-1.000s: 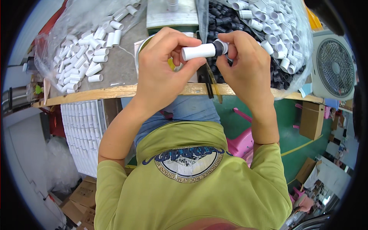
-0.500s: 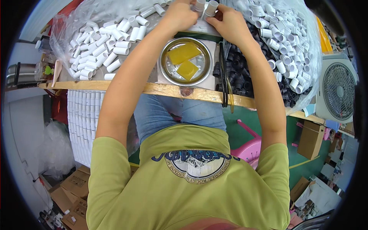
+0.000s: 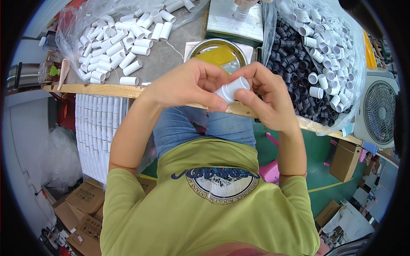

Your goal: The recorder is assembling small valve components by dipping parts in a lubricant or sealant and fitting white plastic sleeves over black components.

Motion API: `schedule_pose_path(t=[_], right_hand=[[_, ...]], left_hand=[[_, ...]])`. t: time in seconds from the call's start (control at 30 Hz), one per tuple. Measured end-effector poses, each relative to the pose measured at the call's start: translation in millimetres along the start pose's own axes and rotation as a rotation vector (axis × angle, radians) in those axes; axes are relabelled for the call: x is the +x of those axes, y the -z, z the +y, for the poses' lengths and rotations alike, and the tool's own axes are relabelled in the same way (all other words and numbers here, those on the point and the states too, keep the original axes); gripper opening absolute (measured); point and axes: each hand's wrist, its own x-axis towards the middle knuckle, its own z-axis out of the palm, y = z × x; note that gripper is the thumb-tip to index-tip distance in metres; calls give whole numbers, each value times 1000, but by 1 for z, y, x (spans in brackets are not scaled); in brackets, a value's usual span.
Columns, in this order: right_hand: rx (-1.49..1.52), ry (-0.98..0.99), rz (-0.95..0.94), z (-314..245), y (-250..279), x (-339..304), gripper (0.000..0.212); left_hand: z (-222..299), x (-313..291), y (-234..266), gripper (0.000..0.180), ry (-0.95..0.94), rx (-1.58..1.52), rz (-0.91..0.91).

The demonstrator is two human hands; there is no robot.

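Close in front of me, over the table's front edge, both my hands hold a short white plastic tube [image 3: 235, 88] with a raised collar, tilted toward the upper right. My left hand [image 3: 192, 85] grips its lower left end between thumb and fingers. The upper right end is pinched by my right hand [image 3: 267, 96]. Just behind my hands is a round metal dish [image 3: 192, 53] with yellow sponge-like pieces [image 3: 215, 54] in it, partly hidden by my fingers. Beyond the dish stands a metal-topped block [image 3: 218, 21] with a whitish cylindrical piece [image 3: 241, 13] on it.
Loose white tubes [image 3: 115, 47] lie on the left on plastic film. At right are heaps of black fittings [image 3: 294, 72] and white fittings [image 3: 326, 64] in a clear bag. A grey fan [image 3: 378, 106] stands far right. Stacked white tubes [image 3: 98, 128] sit below the table's wooden edge [image 3: 102, 88].
Both hands have come back from the far block toward me and now hold one white tube together. A whitish piece remains at the block. The dish appears lower in part behind my hands.
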Motion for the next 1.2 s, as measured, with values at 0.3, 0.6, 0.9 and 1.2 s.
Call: schedule_pose_path(t=[0.3, 0.6, 0.9, 1.2], right_hand=[[-167, -32, 346, 10, -11, 2, 26], [-1140, 151, 297, 39, 85, 29, 27], [-1074, -65, 455, 13, 73, 22, 9], [-899, -156, 443, 5, 57, 20, 12]], left_hand=[[-28, 4, -17, 27, -620, 1137, 838], [8, -34, 106, 21, -481, 788, 1290], [6, 7, 103, 30, 140, 1569, 1251], [-4, -17, 98, 28, -292, 1345, 1242]])
